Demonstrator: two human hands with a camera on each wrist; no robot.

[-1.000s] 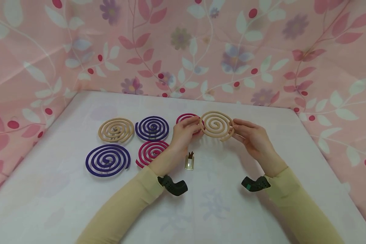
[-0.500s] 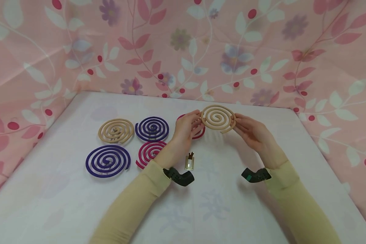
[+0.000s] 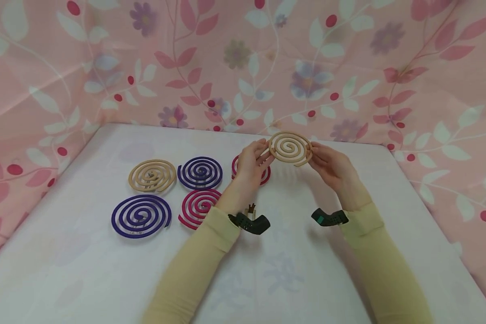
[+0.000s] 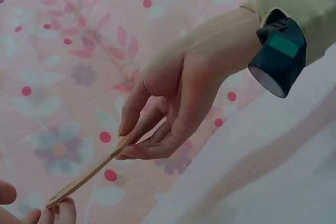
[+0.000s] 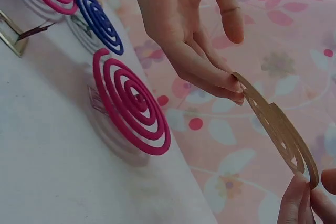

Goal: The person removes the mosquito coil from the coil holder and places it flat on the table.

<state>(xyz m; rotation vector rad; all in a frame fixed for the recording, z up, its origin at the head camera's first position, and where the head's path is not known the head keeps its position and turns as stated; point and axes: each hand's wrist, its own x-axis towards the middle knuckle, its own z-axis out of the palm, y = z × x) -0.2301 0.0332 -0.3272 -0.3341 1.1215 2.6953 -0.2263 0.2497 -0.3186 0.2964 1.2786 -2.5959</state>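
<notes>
A tan mosquito coil (image 3: pixel 289 147) is held up above the far part of the table, tilted, between both hands. My left hand (image 3: pixel 249 164) supports its left edge on extended fingers; in the right wrist view its thumb stands apart from the coil. At the opposite edge my right hand (image 3: pixel 333 167) pinches the coil between thumb and fingertips, as the left wrist view shows. Partly behind the left hand is a pink coil (image 5: pixel 134 103), raised on a small metal stand. A small metal stand (image 5: pixel 11 38) with brown upright prongs is mostly hidden by the left wrist camera in the head view.
To the left, more coils stand raised on stands: a tan coil (image 3: pixel 151 175), a dark blue coil (image 3: pixel 200 173), another dark blue coil (image 3: pixel 141 216) and a pink coil (image 3: pixel 200 208). Pink floral cloth (image 3: pixel 235 67) rises behind the white table (image 3: pixel 283 270).
Both hands have lifted the tan coil upward and away from the body, and its face has tilted flatter. The left forearm has shifted right, now covering part of the bare stand.
</notes>
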